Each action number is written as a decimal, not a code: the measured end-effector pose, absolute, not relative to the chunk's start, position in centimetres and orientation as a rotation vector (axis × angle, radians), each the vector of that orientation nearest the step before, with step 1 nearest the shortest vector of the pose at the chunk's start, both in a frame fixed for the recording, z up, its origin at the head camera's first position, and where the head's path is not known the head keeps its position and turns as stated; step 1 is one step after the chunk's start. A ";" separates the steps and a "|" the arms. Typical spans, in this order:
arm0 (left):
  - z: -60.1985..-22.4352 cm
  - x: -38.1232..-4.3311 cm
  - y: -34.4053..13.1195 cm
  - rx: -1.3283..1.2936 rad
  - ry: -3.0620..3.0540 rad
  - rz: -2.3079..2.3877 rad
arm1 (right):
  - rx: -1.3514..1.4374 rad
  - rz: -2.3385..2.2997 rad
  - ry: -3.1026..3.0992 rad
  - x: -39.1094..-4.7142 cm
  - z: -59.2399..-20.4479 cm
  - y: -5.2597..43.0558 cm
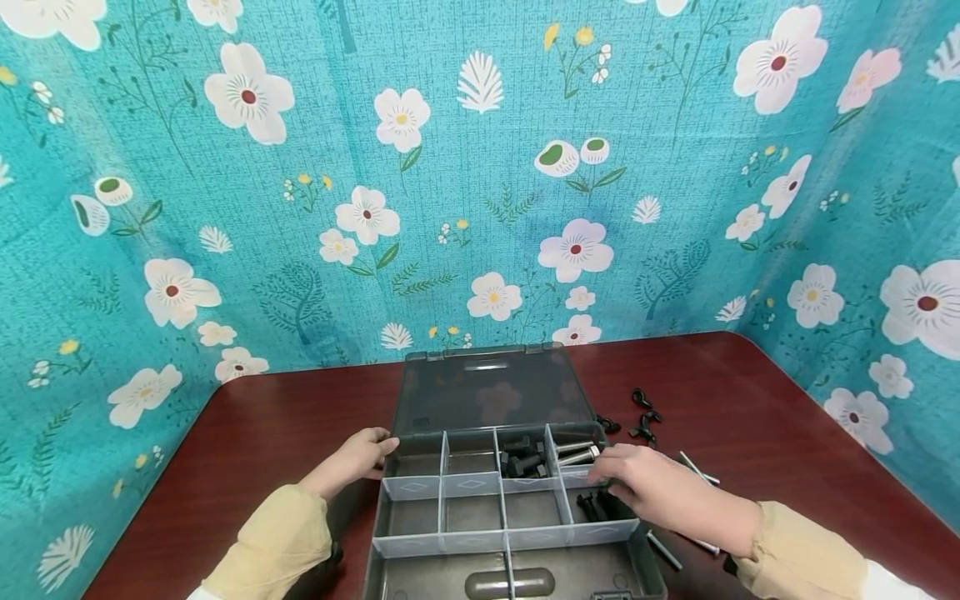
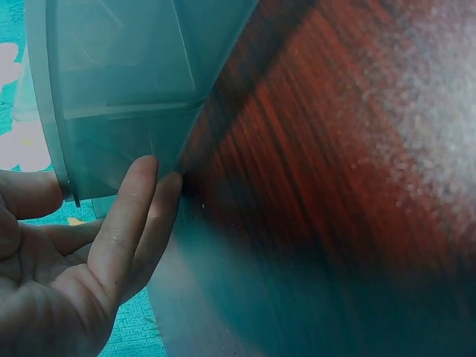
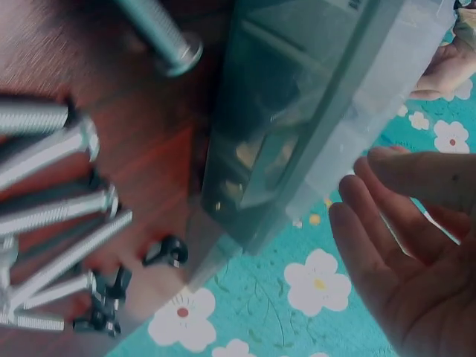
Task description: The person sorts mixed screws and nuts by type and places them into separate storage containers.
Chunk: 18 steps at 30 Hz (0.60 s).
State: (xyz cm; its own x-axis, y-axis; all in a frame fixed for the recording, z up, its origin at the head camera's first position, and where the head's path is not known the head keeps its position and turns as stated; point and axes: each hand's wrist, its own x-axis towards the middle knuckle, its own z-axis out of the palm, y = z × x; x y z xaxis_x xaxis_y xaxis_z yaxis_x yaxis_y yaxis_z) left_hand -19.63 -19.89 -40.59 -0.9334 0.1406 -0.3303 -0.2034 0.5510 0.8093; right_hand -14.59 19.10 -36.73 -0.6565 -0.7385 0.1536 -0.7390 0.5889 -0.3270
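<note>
The dark red bench is bordered at the back and on both sides by a turquoise cloth, and its far right corner is rounded. The cloth is printed with white flowers, white leaves, green sprigs and small yellow blooms. In the left wrist view, the bench is streaked darkly and whitened by glare.

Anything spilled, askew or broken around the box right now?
Nothing looks broken. The only untidy spot is right of the box: silver bolts and small black parts lie loose at mixed angles on the table, while other bolts sit inside it.
</note>
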 end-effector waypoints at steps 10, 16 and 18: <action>-40.6 -19.6 -20.0 -0.057 2.433 1.341 | 1.278 0.474 -2.972 -14.2 -35.8 21.9; -40.5 -19.6 -19.8 -0.058 2.431 1.339 | 1.249 0.482 -3.032 -14.3 -36.1 23.5; -40.5 -19.6 -19.8 -0.061 2.431 1.343 | 1.217 0.494 -3.072 -14.3 -36.2 24.2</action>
